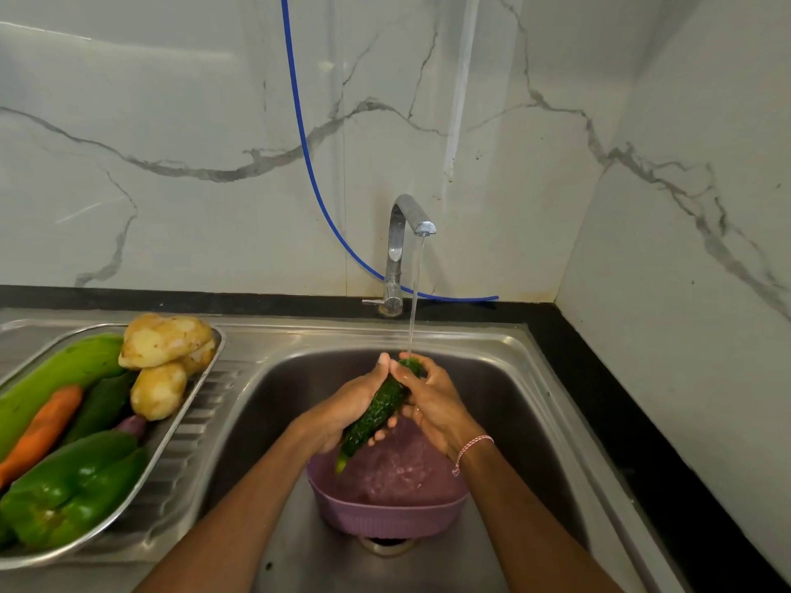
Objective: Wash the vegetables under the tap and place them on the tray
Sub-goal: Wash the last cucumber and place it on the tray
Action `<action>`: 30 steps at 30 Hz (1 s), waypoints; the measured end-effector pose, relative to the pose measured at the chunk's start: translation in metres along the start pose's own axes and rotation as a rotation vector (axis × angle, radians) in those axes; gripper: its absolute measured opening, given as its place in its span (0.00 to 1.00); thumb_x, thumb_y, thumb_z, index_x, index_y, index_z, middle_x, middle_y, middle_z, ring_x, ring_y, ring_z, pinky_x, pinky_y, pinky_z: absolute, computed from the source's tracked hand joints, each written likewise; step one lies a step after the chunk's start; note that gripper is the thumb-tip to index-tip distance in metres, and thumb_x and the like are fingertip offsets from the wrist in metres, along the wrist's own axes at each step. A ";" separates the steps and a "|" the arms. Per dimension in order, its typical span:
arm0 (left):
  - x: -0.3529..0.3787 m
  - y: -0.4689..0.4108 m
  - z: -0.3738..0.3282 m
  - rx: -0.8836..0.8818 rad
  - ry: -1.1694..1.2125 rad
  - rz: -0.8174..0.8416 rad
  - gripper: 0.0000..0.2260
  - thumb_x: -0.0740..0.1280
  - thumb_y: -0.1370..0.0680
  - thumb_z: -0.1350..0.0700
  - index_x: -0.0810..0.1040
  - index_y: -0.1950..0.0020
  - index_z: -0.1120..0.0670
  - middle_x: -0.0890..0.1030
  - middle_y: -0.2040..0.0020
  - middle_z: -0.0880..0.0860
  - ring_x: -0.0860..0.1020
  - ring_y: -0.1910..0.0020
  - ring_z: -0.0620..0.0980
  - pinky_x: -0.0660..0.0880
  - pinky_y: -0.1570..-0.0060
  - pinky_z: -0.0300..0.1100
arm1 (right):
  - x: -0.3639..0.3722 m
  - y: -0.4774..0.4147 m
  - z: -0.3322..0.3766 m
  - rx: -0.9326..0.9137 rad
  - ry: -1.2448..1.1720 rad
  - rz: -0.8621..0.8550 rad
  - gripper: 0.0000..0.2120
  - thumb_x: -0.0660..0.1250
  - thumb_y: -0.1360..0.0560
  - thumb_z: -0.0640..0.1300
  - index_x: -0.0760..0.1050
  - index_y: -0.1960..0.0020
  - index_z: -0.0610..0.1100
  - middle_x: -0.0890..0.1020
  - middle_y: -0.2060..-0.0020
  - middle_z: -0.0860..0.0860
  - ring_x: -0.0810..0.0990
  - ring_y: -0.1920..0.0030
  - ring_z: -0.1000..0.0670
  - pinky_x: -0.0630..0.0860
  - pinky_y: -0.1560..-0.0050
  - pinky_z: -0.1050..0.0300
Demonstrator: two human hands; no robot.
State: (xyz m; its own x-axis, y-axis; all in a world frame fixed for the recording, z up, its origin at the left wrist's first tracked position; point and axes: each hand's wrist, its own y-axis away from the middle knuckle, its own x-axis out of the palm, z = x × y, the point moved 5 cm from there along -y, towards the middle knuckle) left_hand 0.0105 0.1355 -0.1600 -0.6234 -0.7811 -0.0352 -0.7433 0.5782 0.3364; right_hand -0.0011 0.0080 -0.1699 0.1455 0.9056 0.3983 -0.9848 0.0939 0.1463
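Steel sink (274,391) w/ tap (400,250) running, marble walls (171,122).

Bare forearms, no sleeves showing.
Right wrist wears thin pink-white braided bracelet (473,448) with small heart charm.

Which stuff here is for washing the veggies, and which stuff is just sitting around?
For the job: cucumber held by left hand and right hand, running tap, sink, tray holding potatoes, carrot, green pepper.
Just there: blue hose, purple basket in the sink, bracelet.
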 end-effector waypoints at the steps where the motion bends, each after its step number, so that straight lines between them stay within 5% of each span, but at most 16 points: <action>1: 0.000 0.000 0.000 -0.006 0.010 0.019 0.35 0.55 0.22 0.27 0.79 0.42 0.58 0.80 0.62 0.55 0.75 0.70 0.48 0.74 0.71 0.40 | -0.001 -0.002 -0.002 -0.014 0.034 -0.047 0.15 0.72 0.19 0.44 0.77 0.34 0.41 0.84 0.42 0.37 0.86 0.44 0.42 0.86 0.49 0.50; 6: -0.011 -0.004 0.007 0.047 -0.084 0.066 0.25 0.75 0.25 0.43 0.76 0.29 0.47 0.84 0.53 0.55 0.79 0.64 0.47 0.78 0.66 0.40 | -0.022 -0.009 -0.004 -0.024 0.123 -0.339 0.15 0.68 0.16 0.51 0.78 0.41 0.38 0.84 0.46 0.34 0.86 0.44 0.38 0.86 0.47 0.42; 9: -0.018 -0.010 0.008 0.128 -0.104 -0.009 0.20 0.70 0.19 0.47 0.76 0.28 0.48 0.84 0.49 0.55 0.80 0.61 0.47 0.79 0.63 0.41 | -0.025 -0.008 -0.003 -0.013 0.063 -0.325 0.15 0.67 0.16 0.52 0.75 0.39 0.40 0.84 0.45 0.37 0.87 0.45 0.40 0.87 0.55 0.50; 13: -0.019 -0.014 0.011 0.121 -0.105 -0.104 0.15 0.60 0.14 0.46 0.73 0.30 0.51 0.83 0.51 0.56 0.80 0.61 0.48 0.79 0.63 0.44 | -0.014 -0.007 -0.002 -0.028 0.044 -0.127 0.24 0.77 0.23 0.39 0.70 0.32 0.45 0.81 0.37 0.38 0.85 0.40 0.41 0.86 0.45 0.48; 17: -0.013 -0.015 0.013 0.089 0.001 -0.098 0.13 0.57 0.13 0.48 0.72 0.31 0.51 0.80 0.54 0.57 0.78 0.64 0.48 0.78 0.65 0.45 | -0.010 -0.007 -0.002 -0.054 0.007 -0.090 0.34 0.78 0.27 0.31 0.68 0.28 0.48 0.81 0.37 0.40 0.84 0.38 0.42 0.85 0.46 0.50; 24: -0.014 -0.011 0.009 0.074 0.082 -0.089 0.15 0.56 0.12 0.48 0.77 0.35 0.52 0.79 0.59 0.56 0.74 0.69 0.47 0.72 0.72 0.41 | -0.021 -0.008 0.001 -0.067 0.029 -0.170 0.16 0.74 0.22 0.36 0.76 0.35 0.39 0.85 0.43 0.36 0.88 0.45 0.38 0.87 0.53 0.49; 30: -0.018 -0.009 0.009 0.015 0.234 -0.061 0.19 0.55 0.12 0.48 0.74 0.35 0.63 0.77 0.62 0.56 0.69 0.71 0.47 0.65 0.76 0.38 | -0.026 -0.005 0.007 0.000 -0.035 -0.180 0.12 0.70 0.17 0.43 0.79 0.37 0.38 0.87 0.47 0.36 0.89 0.50 0.38 0.87 0.54 0.47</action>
State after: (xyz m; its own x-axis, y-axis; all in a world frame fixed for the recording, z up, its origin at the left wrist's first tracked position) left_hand 0.0257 0.1463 -0.1704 -0.5052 -0.8472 0.1642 -0.7828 0.5300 0.3259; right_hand 0.0006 -0.0185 -0.1746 0.3228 0.8592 0.3971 -0.9425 0.2534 0.2179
